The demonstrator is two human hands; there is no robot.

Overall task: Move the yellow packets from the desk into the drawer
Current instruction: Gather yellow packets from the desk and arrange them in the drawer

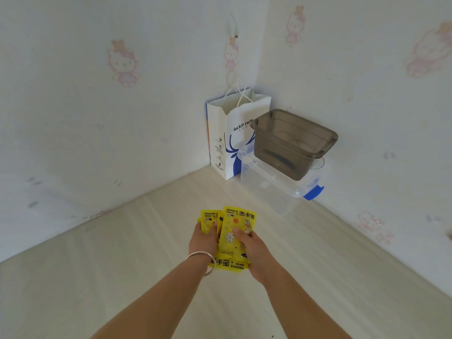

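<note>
Both hands gather the packets [236,227] over the near surface [97,277], left hand [204,238] and right hand [254,248] fingers grasping them, likely bunched for one carry.

The yellow packets [236,225] pinched between both hands look like glossy printed plastic film. On the wrist just behind the grip, a bracelet [205,259] shines like smooth polished metal. Beneath the grip, the desk [122,265] is pale matt wood-grain laminate. Beyond the grip stand a matt paper bag [230,143], a smoky translucent plastic bin [293,140] and a clear glossy plastic box [269,189].
</note>
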